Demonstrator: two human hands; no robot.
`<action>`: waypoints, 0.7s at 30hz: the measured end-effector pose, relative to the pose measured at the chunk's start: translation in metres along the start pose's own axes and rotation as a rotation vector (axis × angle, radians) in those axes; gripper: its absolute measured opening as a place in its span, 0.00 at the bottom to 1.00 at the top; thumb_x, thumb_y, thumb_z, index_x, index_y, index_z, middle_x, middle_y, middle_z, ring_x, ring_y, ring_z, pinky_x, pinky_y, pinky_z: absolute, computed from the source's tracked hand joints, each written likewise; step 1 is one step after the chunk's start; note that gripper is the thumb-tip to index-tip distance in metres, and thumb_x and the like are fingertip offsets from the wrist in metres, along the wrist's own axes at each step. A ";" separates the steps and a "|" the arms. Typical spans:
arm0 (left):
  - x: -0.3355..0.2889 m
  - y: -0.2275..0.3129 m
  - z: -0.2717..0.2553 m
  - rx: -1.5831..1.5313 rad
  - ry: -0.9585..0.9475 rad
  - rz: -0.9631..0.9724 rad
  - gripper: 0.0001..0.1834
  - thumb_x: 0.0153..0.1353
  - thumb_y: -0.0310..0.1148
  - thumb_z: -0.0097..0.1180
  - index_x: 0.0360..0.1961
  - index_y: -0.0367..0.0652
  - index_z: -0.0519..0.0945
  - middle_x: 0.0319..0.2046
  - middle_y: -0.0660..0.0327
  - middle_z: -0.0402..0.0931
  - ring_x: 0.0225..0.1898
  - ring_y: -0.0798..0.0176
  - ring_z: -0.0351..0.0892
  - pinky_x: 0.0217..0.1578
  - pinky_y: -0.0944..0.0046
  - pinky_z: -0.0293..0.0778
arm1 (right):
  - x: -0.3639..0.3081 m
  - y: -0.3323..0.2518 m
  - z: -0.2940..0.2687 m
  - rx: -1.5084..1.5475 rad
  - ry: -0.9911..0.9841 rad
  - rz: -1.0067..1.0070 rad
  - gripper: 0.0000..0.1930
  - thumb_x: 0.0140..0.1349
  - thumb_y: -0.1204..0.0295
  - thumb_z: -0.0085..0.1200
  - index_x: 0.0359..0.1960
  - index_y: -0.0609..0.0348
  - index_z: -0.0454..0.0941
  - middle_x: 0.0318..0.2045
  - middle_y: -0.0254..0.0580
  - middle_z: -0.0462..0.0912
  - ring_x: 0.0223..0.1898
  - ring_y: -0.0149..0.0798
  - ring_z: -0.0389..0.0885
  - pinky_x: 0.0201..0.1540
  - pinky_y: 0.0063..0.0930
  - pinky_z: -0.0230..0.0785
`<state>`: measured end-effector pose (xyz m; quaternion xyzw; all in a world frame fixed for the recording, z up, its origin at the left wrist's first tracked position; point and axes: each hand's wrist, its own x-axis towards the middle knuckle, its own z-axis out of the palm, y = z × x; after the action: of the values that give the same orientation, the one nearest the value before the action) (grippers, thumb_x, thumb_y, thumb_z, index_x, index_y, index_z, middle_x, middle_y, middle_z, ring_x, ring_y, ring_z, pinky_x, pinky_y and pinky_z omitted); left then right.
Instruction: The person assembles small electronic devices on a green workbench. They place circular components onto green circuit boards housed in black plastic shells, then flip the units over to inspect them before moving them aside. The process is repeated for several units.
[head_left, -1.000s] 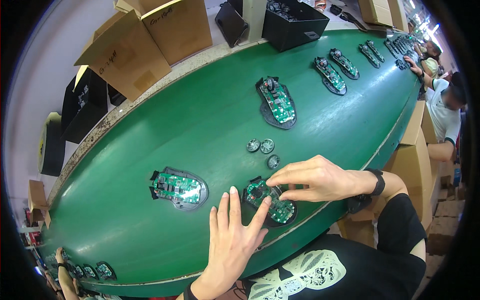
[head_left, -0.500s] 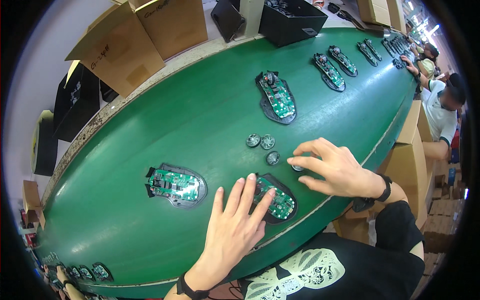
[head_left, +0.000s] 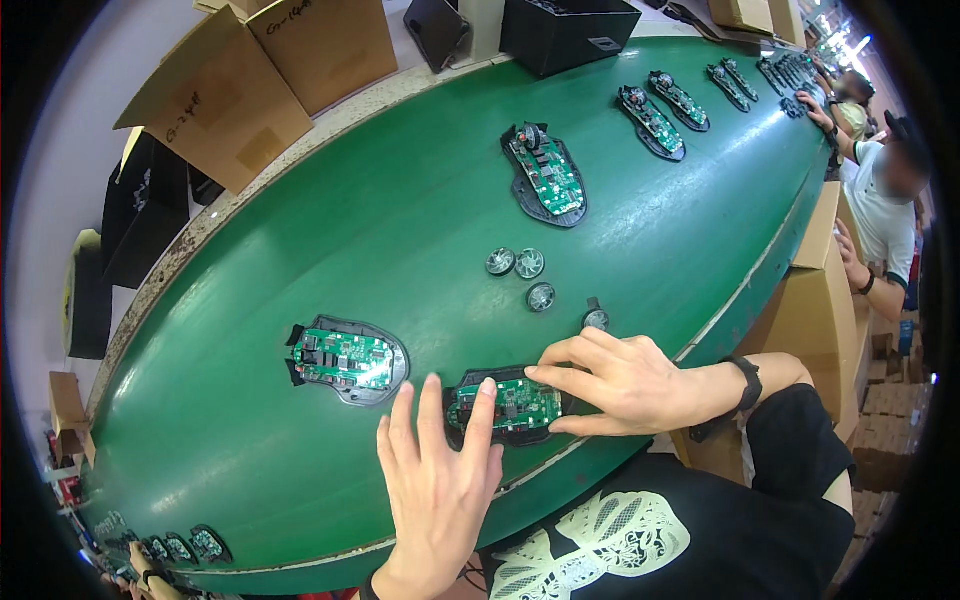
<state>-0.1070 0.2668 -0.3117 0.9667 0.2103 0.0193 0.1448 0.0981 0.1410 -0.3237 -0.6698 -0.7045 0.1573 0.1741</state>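
The board [head_left: 517, 405] is placed near the tabletop [head_left: 240, 300]'s near edge, apparently for reach. Its right end is held between parted thumb and forefinger of the right hand [head_left: 628, 388]; its left is touched, ungripped, by the left hand [head_left: 436, 490]'s spread fingers, presumably for steadiness.

Bright light; pale glare on long, smooth green worktop [head_left: 250, 270]; edges bowed, black fisheye surround; hazy at upper right.
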 end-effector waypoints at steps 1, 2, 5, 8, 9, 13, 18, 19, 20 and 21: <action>0.004 0.000 -0.001 -0.046 -0.015 0.017 0.37 0.49 0.31 0.69 0.63 0.50 0.73 0.61 0.41 0.64 0.62 0.35 0.64 0.60 0.42 0.63 | 0.000 -0.001 0.001 -0.004 0.013 -0.002 0.28 0.51 0.61 0.68 0.54 0.57 0.76 0.45 0.38 0.76 0.41 0.38 0.76 0.29 0.28 0.75; 0.006 -0.002 0.002 -0.060 -0.020 0.046 0.36 0.48 0.31 0.69 0.63 0.49 0.74 0.61 0.41 0.65 0.62 0.35 0.64 0.60 0.42 0.64 | 0.000 -0.001 0.001 -0.008 0.026 -0.003 0.28 0.51 0.61 0.68 0.53 0.57 0.76 0.45 0.38 0.76 0.41 0.37 0.76 0.29 0.28 0.75; 0.010 -0.007 0.013 -0.080 -0.039 0.116 0.34 0.48 0.29 0.70 0.60 0.49 0.76 0.59 0.44 0.68 0.61 0.37 0.66 0.57 0.46 0.69 | 0.000 -0.002 0.006 -0.034 0.052 0.003 0.28 0.49 0.62 0.68 0.52 0.57 0.77 0.44 0.37 0.76 0.41 0.37 0.76 0.30 0.27 0.75; 0.013 -0.011 0.016 -0.061 -0.018 0.151 0.33 0.47 0.30 0.70 0.59 0.50 0.77 0.58 0.46 0.70 0.58 0.40 0.69 0.53 0.50 0.73 | -0.001 -0.002 0.008 -0.054 0.069 0.016 0.27 0.48 0.63 0.69 0.52 0.56 0.77 0.44 0.37 0.76 0.41 0.37 0.76 0.31 0.26 0.76; 0.013 -0.012 0.016 -0.075 -0.011 0.145 0.33 0.47 0.30 0.71 0.58 0.51 0.78 0.57 0.47 0.70 0.57 0.40 0.70 0.52 0.50 0.74 | -0.001 -0.002 0.009 -0.058 0.076 0.018 0.27 0.48 0.63 0.69 0.52 0.56 0.77 0.44 0.37 0.76 0.41 0.37 0.76 0.31 0.27 0.76; 0.013 -0.011 0.021 -0.115 0.022 0.121 0.33 0.47 0.28 0.70 0.58 0.51 0.78 0.57 0.48 0.72 0.55 0.43 0.72 0.51 0.51 0.75 | 0.001 -0.001 0.007 0.014 0.030 0.071 0.27 0.49 0.64 0.69 0.52 0.55 0.77 0.44 0.37 0.75 0.43 0.37 0.75 0.31 0.27 0.76; 0.016 -0.022 0.015 -0.197 -0.006 0.164 0.34 0.47 0.24 0.68 0.60 0.47 0.76 0.56 0.49 0.73 0.54 0.45 0.73 0.51 0.54 0.76 | 0.002 0.001 0.005 0.078 -0.022 0.122 0.26 0.50 0.66 0.68 0.53 0.54 0.76 0.46 0.37 0.73 0.45 0.38 0.75 0.30 0.30 0.75; 0.018 -0.025 0.014 -0.232 -0.013 0.171 0.34 0.47 0.23 0.67 0.60 0.45 0.76 0.56 0.49 0.73 0.53 0.46 0.74 0.50 0.55 0.76 | 0.001 0.002 0.005 0.093 -0.033 0.135 0.26 0.50 0.66 0.68 0.53 0.53 0.76 0.46 0.38 0.73 0.46 0.39 0.75 0.30 0.30 0.75; 0.019 -0.026 0.013 -0.266 -0.020 0.179 0.35 0.47 0.23 0.67 0.60 0.44 0.75 0.56 0.50 0.74 0.53 0.46 0.74 0.50 0.55 0.76 | 0.001 0.003 0.004 0.109 -0.043 0.148 0.26 0.50 0.66 0.68 0.53 0.53 0.76 0.46 0.38 0.73 0.46 0.39 0.75 0.30 0.31 0.75; 0.019 -0.026 0.015 -0.269 -0.002 0.192 0.35 0.47 0.22 0.67 0.61 0.42 0.75 0.55 0.50 0.74 0.51 0.47 0.75 0.50 0.56 0.76 | 0.001 0.003 0.003 0.125 -0.053 0.158 0.26 0.51 0.66 0.67 0.54 0.53 0.75 0.46 0.38 0.73 0.47 0.39 0.75 0.30 0.32 0.75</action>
<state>-0.0984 0.2937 -0.3336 0.9542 0.1121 0.0603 0.2706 0.0995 0.1427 -0.3279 -0.7068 -0.6425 0.2317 0.1840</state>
